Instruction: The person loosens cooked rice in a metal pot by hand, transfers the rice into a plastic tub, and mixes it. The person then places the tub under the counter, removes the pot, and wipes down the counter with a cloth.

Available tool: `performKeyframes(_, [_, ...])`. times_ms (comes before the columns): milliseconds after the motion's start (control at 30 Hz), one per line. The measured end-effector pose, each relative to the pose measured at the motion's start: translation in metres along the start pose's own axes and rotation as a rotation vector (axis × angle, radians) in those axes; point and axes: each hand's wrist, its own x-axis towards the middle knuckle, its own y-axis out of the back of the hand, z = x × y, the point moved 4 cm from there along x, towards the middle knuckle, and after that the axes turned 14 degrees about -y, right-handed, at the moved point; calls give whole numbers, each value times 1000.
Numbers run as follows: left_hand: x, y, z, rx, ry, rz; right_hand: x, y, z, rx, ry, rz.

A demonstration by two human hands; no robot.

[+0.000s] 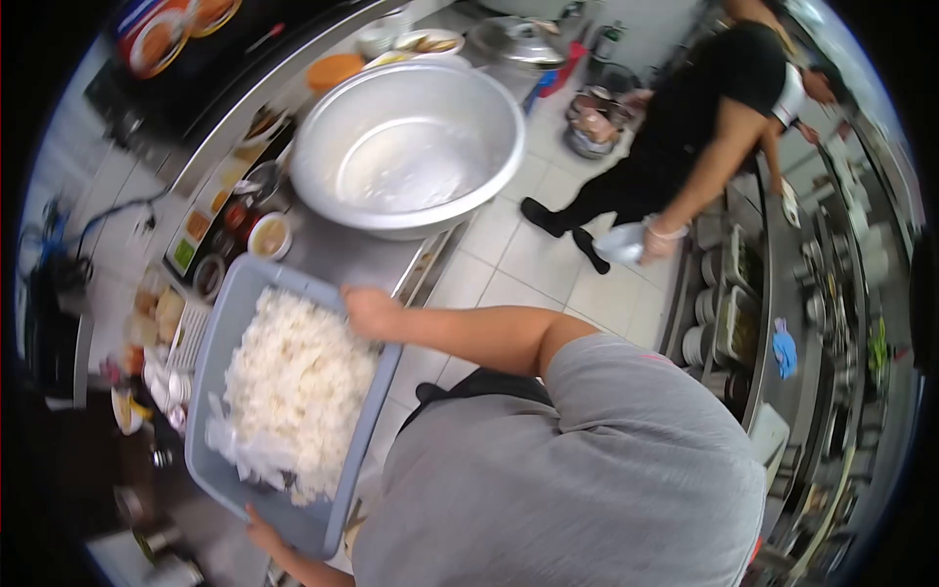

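A grey plastic tub (364, 430) full of white cooked rice (298, 391) is between my two hands, tilted in the view. My right hand (370, 313) is closed on its upper right rim. My left hand (264, 536) holds the lower rim, with its fingers partly hidden. Crumpled clear plastic (245, 448) lies against the rice inside the tub. Just beyond my right hand, a large metal basin (323, 201) sits on the steel counter (342, 259), with a little pale residue showing inside.
A person in black (719, 108) stands on the tiled floor at right, a gloved hand on a pale bowl-like thing (621, 242). Small sauce containers (269, 237) line the counter. A lidded pot (514, 41) stands at the back. Shelves with stacked dishes (699, 342) run along the right.
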Motion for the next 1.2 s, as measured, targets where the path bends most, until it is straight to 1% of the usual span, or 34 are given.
performKeyframes(33, [-2,-1,-7,-80,-17,80,-6,2,4,32,-11,-11])
performKeyframes(100, [-11,0,-12,-20,65,63,-25,-5,15,86,-34,-34])
performKeyframes(133, [-15,-5,-6,6,76,61,-32,-6,24,104,-44,-32])
performKeyframes(200, [-30,-20,22,35,66,22,-53,-10,44,114,9,-13])
performKeyframes(300, [-71,-36,56,53,24,-21,-106,7,73,181,-106,-124])
performKeyframes(367, [-101,-44,72,45,-10,-44,-121,-12,106,213,-67,-60])
performKeyframes(400, [-117,-46,79,39,-26,-54,-132,-9,118,225,-45,-31])
performKeyframes(467, [-153,-50,85,34,-39,-73,-149,-5,147,242,-35,-65])
performKeyframes(500, [-172,-49,87,33,-46,-78,-163,0,159,250,-21,-91])
performKeyframes(600, [-230,-40,88,7,-42,-84,-214,28,213,299,-44,-12])
performKeyframes(700, [-281,-31,91,-23,-40,-126,-250,33,278,250,-227,28])
performKeyframes(767, [-305,-33,98,-70,-59,-145,-258,35,319,206,-241,-4])
performKeyframes(833, [-307,-43,113,-118,-80,-172,-281,56,344,289,-293,13])
performKeyframes(900, [-287,-62,119,-158,-73,-175,-299,76,365,344,-338,39])
performKeyframes(1000, [-284,-98,151,-312,-58,-241,-327,107,399,398,-408,84])
performKeyframes(1100, [-293,-147,199,-435,-139,-348,-345,143,438,458,-497,146])
performKeyframes(1200, [-277,-207,245,-451,-257,-413,-356,160,483,455,-591,208])
